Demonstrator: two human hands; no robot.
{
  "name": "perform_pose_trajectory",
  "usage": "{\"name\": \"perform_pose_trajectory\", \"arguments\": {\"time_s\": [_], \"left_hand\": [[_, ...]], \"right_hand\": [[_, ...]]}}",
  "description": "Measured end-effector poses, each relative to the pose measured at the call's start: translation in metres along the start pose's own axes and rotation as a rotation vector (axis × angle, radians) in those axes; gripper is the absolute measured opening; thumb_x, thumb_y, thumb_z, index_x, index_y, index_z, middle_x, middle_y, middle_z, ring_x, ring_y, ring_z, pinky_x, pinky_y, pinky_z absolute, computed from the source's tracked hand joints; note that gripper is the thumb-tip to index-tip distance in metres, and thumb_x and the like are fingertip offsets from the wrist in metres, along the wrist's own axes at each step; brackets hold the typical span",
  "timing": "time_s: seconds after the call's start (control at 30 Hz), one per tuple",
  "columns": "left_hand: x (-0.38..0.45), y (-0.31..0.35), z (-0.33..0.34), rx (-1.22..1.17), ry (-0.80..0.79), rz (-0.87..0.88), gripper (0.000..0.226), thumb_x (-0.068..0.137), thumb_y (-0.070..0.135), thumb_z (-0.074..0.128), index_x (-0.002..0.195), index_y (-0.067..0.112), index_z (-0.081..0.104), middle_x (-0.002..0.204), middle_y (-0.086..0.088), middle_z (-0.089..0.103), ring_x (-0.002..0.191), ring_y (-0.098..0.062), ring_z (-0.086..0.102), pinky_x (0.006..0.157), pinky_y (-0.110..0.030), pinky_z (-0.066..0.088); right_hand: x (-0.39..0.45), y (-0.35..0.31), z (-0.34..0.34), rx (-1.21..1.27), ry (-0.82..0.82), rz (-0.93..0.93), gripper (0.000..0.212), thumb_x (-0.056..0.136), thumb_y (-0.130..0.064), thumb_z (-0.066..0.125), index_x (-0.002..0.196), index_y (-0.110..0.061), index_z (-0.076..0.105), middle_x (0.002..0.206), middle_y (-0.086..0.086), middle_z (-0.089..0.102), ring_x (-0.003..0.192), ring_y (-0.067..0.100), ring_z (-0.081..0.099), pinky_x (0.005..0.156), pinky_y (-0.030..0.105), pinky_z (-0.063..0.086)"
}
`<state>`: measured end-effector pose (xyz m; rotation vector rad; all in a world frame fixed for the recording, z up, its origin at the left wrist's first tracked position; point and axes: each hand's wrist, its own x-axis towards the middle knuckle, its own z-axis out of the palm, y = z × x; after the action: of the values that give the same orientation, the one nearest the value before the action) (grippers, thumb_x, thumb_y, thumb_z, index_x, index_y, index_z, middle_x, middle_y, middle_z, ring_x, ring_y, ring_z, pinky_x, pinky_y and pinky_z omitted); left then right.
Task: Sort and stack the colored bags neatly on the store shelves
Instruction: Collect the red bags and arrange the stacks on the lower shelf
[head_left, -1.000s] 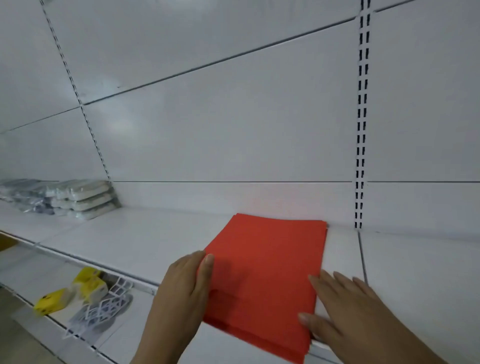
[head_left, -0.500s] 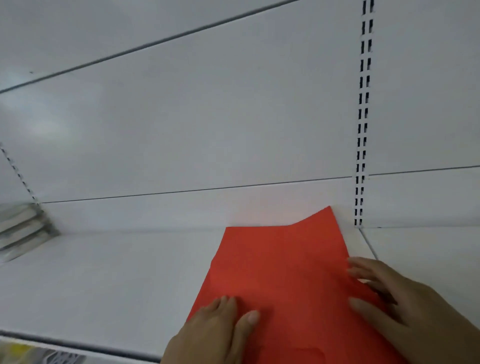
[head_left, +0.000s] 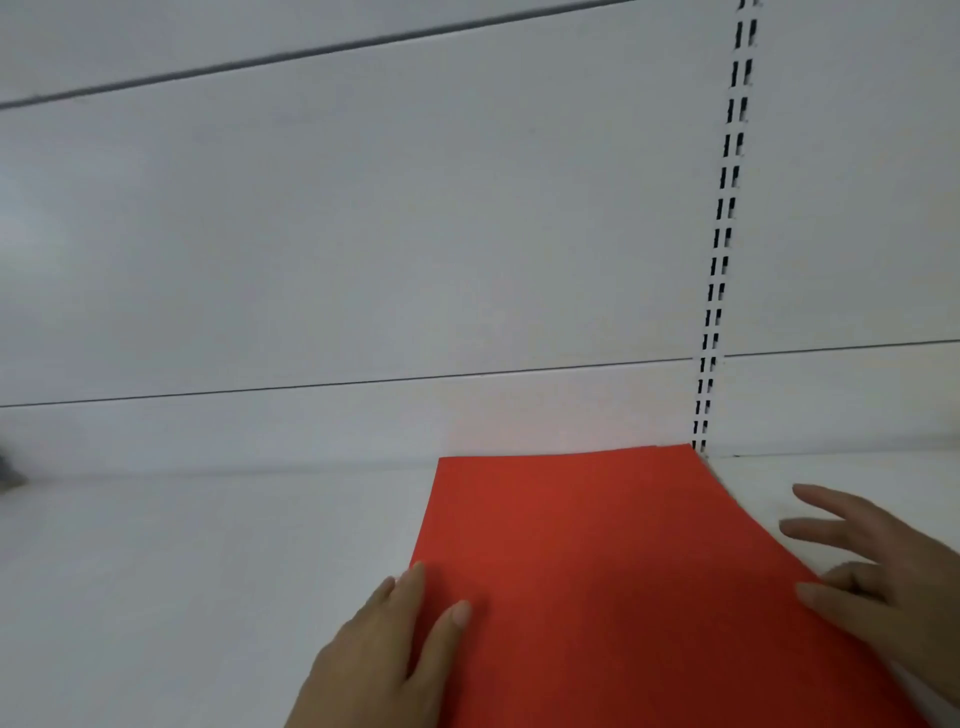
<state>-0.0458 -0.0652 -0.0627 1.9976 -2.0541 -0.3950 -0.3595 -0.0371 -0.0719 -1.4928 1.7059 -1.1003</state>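
Red bags squared up against the back panel

The red bags (head_left: 587, 571) have slid back on the shelf (head_left: 208, 571); their far edge, lifted at a corner half a second ago, now lies flat along the back panel (head_left: 363, 260). The left hand (head_left: 384, 660) has moved to the stack's left edge, thumb on top. The right hand (head_left: 872, 571) has come off the top, fingers spread beside the right edge.

red bags (head_left: 597, 561), flat stack, on white shelf (head_left: 208, 571)

Soft even light, slight blur, wide-angle bowing
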Motion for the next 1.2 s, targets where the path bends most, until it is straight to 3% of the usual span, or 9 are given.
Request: {"name": "perform_pose_trajectory", "arguments": {"time_s": [0.07, 0.23, 0.33, 0.5, 0.73, 0.87, 1.0, 1.07, 1.2], "left_hand": [[0.003, -0.002, 0.005, 0.072, -0.024, -0.006, 0.132, 0.029, 0.097, -0.019, 0.146, 0.045, 0.016, 0.157, 0.014, 0.015, 0.144, -0.003, 0.015, 0.112, -0.023, 0.020], [0.006, 0.012, 0.013, 0.119, -0.013, 0.086, 0.114, 0.049, 0.089, -0.017, 0.146, 0.040, 0.019, 0.155, 0.016, 0.019, 0.142, -0.005, 0.019, 0.109, -0.022, 0.025], [0.007, 0.020, 0.015, 0.061, 0.018, 0.134, 0.062, 0.094, 0.062, 0.016, 0.149, 0.034, 0.014, 0.156, 0.016, 0.018, 0.144, -0.004, 0.016, 0.110, -0.021, 0.022], [0.010, 0.018, 0.020, -0.038, 0.083, 0.153, 0.058, 0.096, 0.056, 0.027, 0.149, 0.036, 0.015, 0.154, 0.017, 0.023, 0.142, -0.003, 0.022, 0.108, -0.017, 0.022], [0.008, 0.005, 0.018, -0.088, 0.161, 0.155, 0.059, 0.095, 0.056, 0.028, 0.148, 0.039, 0.008, 0.152, 0.020, 0.026, 0.136, -0.002, 0.033, 0.103, -0.014, 0.026], [0.007, -0.011, 0.012, -0.078, 0.210, 0.116, 0.060, 0.095, 0.056, 0.030, 0.147, 0.041, 0.005, 0.151, 0.020, 0.029, 0.134, -0.002, 0.036, 0.102, -0.013, 0.028], [0.004, -0.020, 0.011, -0.151, 0.201, 0.124, 0.062, 0.086, 0.070, 0.023, 0.143, 0.044, 0.023, 0.150, 0.020, 0.030, 0.137, 0.000, 0.031, 0.107, -0.016, 0.025], [0.003, -0.023, 0.011, -0.222, 0.206, 0.114, 0.077, 0.071, 0.078, 0.019, 0.141, 0.046, 0.028, 0.147, 0.022, 0.034, 0.135, 0.002, 0.034, 0.104, -0.013, 0.026], [0.005, -0.030, 0.011, -0.577, 0.126, 0.123, 0.041, 0.080, 0.064, 0.052, 0.120, 0.053, 0.045, 0.134, 0.025, 0.050, 0.122, 0.013, 0.043, 0.102, -0.010, 0.031]], "right_hand": [[-0.001, 0.001, 0.000, 0.075, -0.045, 0.045, 0.090, 0.021, -0.056, 0.090, 0.105, -0.054, 0.055, 0.100, -0.014, 0.071, 0.058, 0.016, 0.067, 0.055, 0.018, 0.053], [0.002, -0.002, 0.009, 0.168, -0.050, 0.099, 0.104, 0.011, -0.064, 0.086, 0.107, -0.034, 0.061, 0.092, -0.002, 0.074, 0.073, 0.022, 0.072, 0.064, 0.035, 0.054], [0.002, -0.012, 0.013, 0.154, 0.008, 0.110, 0.076, 0.034, -0.046, 0.088, 0.103, -0.028, 0.063, 0.084, 0.001, 0.075, 0.070, 0.023, 0.072, 0.066, 0.039, 0.053], [0.009, -0.006, 0.016, 0.019, 0.045, 0.081, 0.038, 0.073, -0.009, 0.077, 0.101, -0.027, 0.059, 0.077, -0.003, 0.075, 0.064, 0.016, 0.071, 0.069, 0.040, 0.053], [0.012, -0.005, 0.022, 0.013, 0.117, 0.019, 0.038, 0.070, -0.008, 0.079, 0.089, -0.036, 0.062, 0.082, -0.009, 0.074, 0.067, 0.014, 0.071, 0.064, 0.037, 0.054], [0.008, -0.013, 0.023, 0.071, 0.031, 0.019, 0.051, 0.040, -0.055, 0.086, 0.085, -0.046, 0.063, 0.084, -0.010, 0.074, 0.071, 0.015, 0.072, 0.062, 0.038, 0.054], [0.012, -0.012, 0.032, -0.005, 0.042, -0.027, 0.045, 0.071, -0.009, 0.079, 0.086, -0.048, 0.062, 0.087, -0.014, 0.073, 0.071, 0.011, 0.071, 0.069, 0.037, 0.056], [0.014, -0.012, 0.035, -0.032, 0.050, -0.059, 0.051, 0.075, -0.004, 0.075, 0.090, -0.051, 0.062, 0.091, -0.018, 0.072, 0.075, 0.005, 0.069, 0.073, 0.031, 0.053], [0.015, -0.016, 0.042, -0.027, 0.027, -0.120, 0.053, 0.077, -0.005, 0.074, 0.093, -0.054, 0.061, 0.092, -0.023, 0.069, 0.078, 0.000, 0.067, 0.072, 0.019, 0.051]]}}
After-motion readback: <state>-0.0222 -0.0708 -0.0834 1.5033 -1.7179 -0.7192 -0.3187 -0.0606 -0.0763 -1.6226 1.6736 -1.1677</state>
